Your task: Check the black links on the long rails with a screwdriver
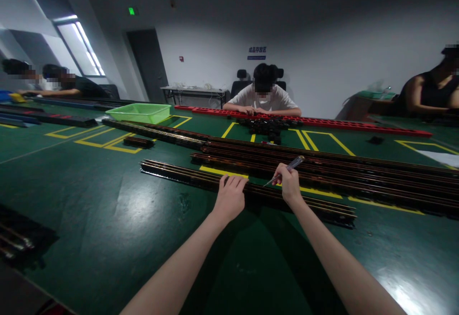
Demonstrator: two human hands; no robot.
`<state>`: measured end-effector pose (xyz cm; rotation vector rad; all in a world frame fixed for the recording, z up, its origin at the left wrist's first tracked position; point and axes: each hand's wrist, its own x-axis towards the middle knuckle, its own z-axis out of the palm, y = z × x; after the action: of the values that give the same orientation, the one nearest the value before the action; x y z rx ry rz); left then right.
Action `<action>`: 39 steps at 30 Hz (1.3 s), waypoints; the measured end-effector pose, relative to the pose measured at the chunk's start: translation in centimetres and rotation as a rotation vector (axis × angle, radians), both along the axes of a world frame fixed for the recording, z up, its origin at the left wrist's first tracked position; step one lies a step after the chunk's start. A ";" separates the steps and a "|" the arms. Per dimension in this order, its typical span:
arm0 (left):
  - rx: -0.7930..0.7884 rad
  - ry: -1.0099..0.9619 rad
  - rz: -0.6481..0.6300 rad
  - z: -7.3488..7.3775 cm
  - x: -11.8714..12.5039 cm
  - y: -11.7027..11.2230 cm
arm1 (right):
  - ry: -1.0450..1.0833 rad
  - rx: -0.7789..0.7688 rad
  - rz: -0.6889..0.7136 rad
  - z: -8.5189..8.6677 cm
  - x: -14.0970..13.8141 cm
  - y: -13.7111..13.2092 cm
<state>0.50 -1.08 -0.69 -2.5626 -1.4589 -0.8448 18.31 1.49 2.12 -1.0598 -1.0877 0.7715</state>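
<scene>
A long black strip with brass-coloured lines [179, 172] lies across the green table in front of me. My left hand [231, 196] is closed over its middle, fingers bent across the top and thumb side hidden. To the right, my right hand [289, 185] grips a screwdriver [295, 163] with a see-through handle. Its thin shaft slants down to the left, and the tip is at the strip, a short way right of my left fingers. Whether the tip touches the strip I cannot tell.
More long black strips [358, 167] lie behind and to the right. A short black piece [138, 142] and a green basket [139, 113] are at the left. Across the table, a person [265, 97] sits behind a red rail [358, 126] and a pile of black parts [263, 126].
</scene>
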 end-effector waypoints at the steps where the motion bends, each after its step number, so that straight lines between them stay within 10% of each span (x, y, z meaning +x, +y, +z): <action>1: -0.008 -0.014 -0.007 0.0 0.0 0.0 | -0.005 0.000 0.000 0.0 0.0 0.0; 39: -0.002 0.062 -0.009 -0.3 0.1 0.0 | -0.055 -0.036 0.048 -0.1 -0.2 0.0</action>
<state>0.57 -1.04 -0.94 -2.5739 -1.4331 -0.7586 18.13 1.50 2.01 -1.0936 -1.1534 0.8073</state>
